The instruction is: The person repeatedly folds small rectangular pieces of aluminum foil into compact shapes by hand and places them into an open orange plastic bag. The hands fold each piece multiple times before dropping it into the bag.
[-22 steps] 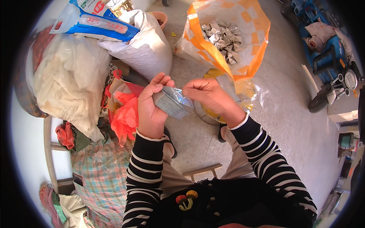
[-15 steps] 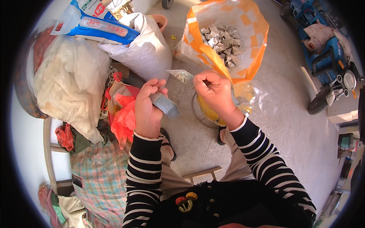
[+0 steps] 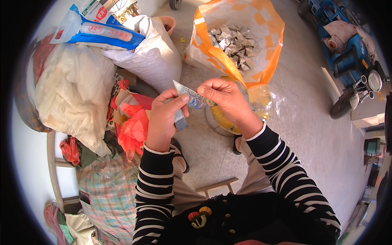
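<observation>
Between my hands is a shiny silver foil paper (image 3: 191, 98) with a swirled pattern and one pointed corner up at its left. My left hand (image 3: 162, 118) pinches its left part between thumb and fingers. A stack of grey-silver papers (image 3: 181, 121) is also kept in that hand, showing below the fingers. My right hand (image 3: 228, 100) is closed on the other end of the foil paper, its fingertips hiding that edge. Beyond my hands stands a large orange-and-white bag (image 3: 265, 75), its top open, with many folded silver foil pieces (image 3: 237, 44) inside.
White sacks (image 3: 151, 57) and a blue-and-white package (image 3: 106, 34) are piled at the left. Nearer are a red plastic bag (image 3: 132, 130) and plaid cloth (image 3: 108, 179). A round stool (image 3: 222, 120) with yellow on top stands before my feet. A blue vehicle (image 3: 347, 65) is parked at the right.
My hands have come together. The foil paper, held by the right hand alone before, is now pinched by the left thumb and fingers too. The view has shifted slightly.
</observation>
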Tool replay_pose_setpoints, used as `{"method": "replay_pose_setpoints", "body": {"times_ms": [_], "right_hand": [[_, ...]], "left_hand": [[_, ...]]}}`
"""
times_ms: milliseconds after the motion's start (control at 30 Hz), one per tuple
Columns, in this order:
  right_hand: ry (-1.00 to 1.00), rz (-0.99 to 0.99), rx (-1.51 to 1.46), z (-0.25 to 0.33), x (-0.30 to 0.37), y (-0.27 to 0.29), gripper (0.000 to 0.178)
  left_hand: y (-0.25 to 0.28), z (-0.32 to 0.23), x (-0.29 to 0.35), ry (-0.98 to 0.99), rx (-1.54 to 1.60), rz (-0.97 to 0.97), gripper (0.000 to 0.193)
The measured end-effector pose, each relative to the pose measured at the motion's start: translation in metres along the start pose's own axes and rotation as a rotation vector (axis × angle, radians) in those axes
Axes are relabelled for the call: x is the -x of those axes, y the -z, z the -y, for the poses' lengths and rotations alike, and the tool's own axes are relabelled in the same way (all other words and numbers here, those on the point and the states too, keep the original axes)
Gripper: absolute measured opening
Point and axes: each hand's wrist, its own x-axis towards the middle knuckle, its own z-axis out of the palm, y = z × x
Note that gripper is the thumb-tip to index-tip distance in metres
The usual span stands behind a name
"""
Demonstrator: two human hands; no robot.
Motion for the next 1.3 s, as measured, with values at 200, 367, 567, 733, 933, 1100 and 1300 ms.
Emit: {"method": "replay_pose_setpoints", "body": {"times_ms": [200,367,567,733,933,1100,1300], "right_hand": [[-0.264,0.104,-0.174,0.004,-0.002,0.008,0.020],[-0.289,0.187,-0.258,0.006,-0.001,0.009,0.020],[-0.297,0.110,-0.179,0.003,-0.001,0.012,0.022],[-0.333,0.151,-0.206,0.000,-0.002,0.014,0.021],[-0.353,0.205,-0.310,0.005,-0.002,0.008,0.016],[-0.075,0.237,-0.033,0.016,0.003,0.003,0.012],[-0.207,0.360,-0.112,0.018,0.002,0.010,0.014]], "left_hand": [[-0.001,-0.001,0.004,-0.018,-0.050,0.075,0.013],[-0.002,-0.003,0.006,-0.029,-0.026,0.104,0.011],[-0.002,-0.006,0.007,-0.028,-0.037,0.109,0.011],[-0.001,-0.009,0.009,0.004,-0.061,0.117,0.011],[-0.001,-0.010,0.010,0.010,-0.031,0.129,0.011],[-0.001,-0.010,0.007,0.038,-0.039,0.097,0.013],[0.000,-0.011,0.006,0.077,0.192,0.215,0.022]]}}
